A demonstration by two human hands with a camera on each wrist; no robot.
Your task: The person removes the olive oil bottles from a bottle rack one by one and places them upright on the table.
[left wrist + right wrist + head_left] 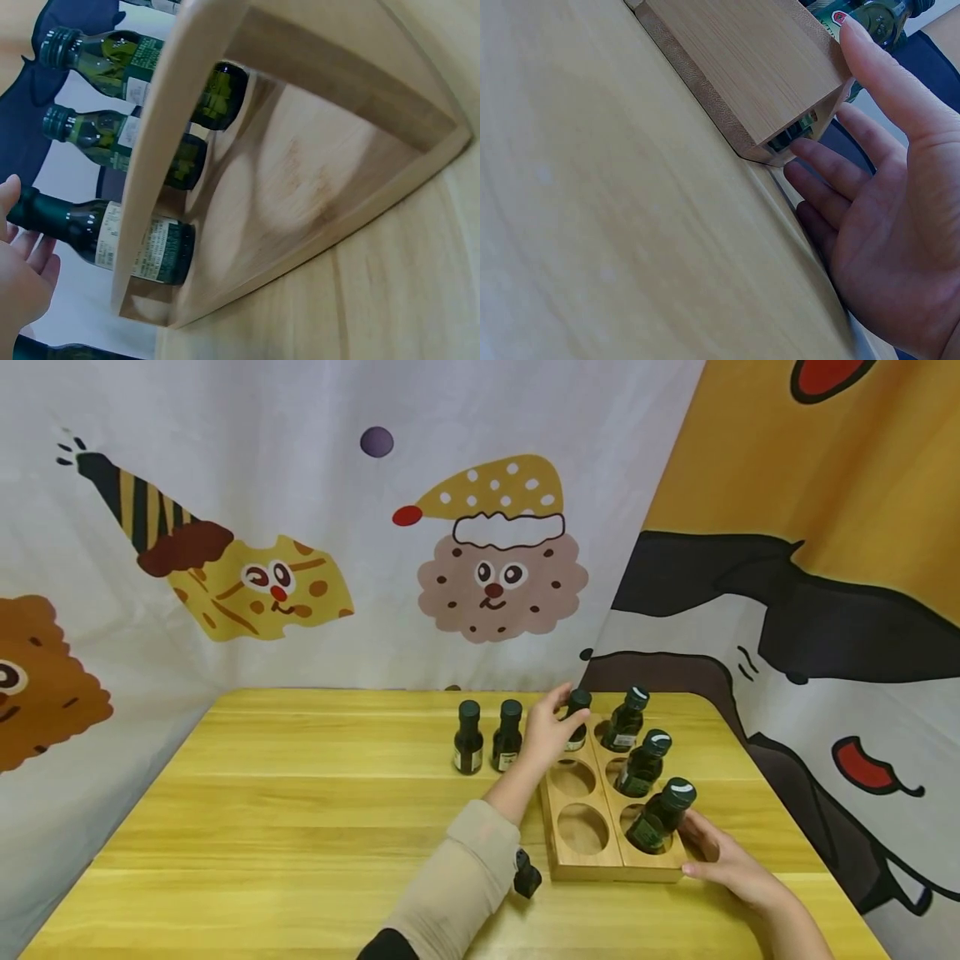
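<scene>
A wooden bottle rack (609,839) with two rows of round holes stands toward the table's right side. My left hand (546,731) reaches to the far end of its left row. There it holds a small dark green bottle (86,229) by the capped neck, thumb on one side and fingers on the other; the bottle's base is inside the rack. Three more green bottles lean in the right row, the nearest bottle (660,818) beside my right hand (727,860). That hand grips the rack's near right corner, thumb at the front and fingers along the side.
Left of the rack, two capped bottles stand upright on the table: one bottle (468,739) and another bottle (507,735). A small black object (527,877) shows beside the left sleeve. Behind the wooden table (300,843) hangs a printed cloth (300,468).
</scene>
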